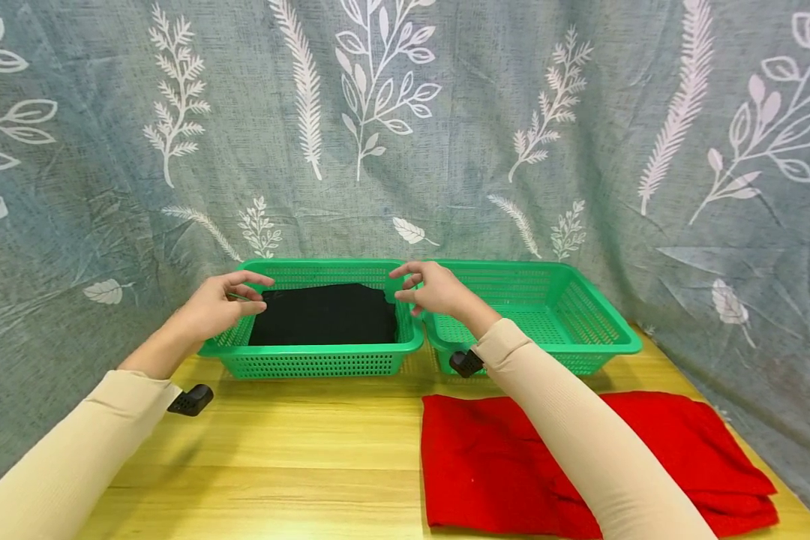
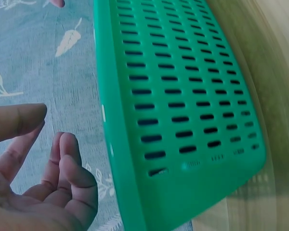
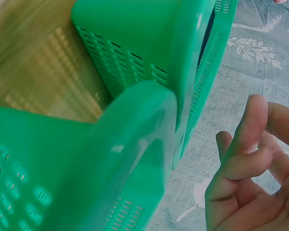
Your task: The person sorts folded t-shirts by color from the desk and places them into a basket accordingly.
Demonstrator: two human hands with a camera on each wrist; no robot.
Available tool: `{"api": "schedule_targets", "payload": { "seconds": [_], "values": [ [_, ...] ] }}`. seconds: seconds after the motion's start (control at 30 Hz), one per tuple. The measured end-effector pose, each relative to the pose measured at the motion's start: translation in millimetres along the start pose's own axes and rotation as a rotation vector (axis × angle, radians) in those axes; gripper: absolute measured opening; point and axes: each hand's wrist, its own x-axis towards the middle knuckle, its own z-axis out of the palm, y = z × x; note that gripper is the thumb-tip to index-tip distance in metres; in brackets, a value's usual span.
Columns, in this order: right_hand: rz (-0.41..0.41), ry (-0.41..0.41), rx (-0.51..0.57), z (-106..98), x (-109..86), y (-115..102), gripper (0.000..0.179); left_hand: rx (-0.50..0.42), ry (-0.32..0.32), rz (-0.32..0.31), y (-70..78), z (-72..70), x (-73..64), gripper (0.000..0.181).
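Observation:
A folded black cloth (image 1: pixel 324 315) lies inside the left green basket (image 1: pixel 310 349). Over that basket's left end hovers my left hand (image 1: pixel 217 306), fingers loosely bent and holding nothing. My right hand (image 1: pixel 439 289) is above the basket's right end, where it meets the right green basket (image 1: pixel 601 347); its fingers are relaxed with nothing between them. The left wrist view shows the left hand (image 2: pixel 48 183) beside the perforated basket wall (image 2: pixel 183 106). In the right wrist view, the right hand (image 3: pixel 255 178) is apart from the two adjoining rims.
A folded red cloth (image 1: pixel 486 465) lies on the wooden table (image 1: pixel 277 465) at the front right, partly under my right forearm in the head view. The right basket shows its bare mesh floor. A grey-green leaf-patterned curtain (image 1: pixel 472 150) hangs right behind the baskets.

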Motion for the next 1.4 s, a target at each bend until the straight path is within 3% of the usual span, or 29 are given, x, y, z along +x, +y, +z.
{"api": "schedule_targets", "payload": {
  "seconds": [0.4, 1.07, 1.4],
  "values": [
    [-0.022, -0.038, 0.031, -10, -29.9, 11, 0.045, -0.070, -0.062, 0.054, 15.7, 24.3, -7.4, 0.047],
    [-0.100, -0.105, 0.008, -28, -109.8, 38, 0.052, -0.137, -0.212, 0.166, 48.1, 77.5, -24.9, 0.045],
    [-0.068, -0.119, 0.034, -34, -151.1, 53, 0.052, -0.168, -0.310, 0.209, 60.9, 106.2, -31.9, 0.045]
  ]
}}
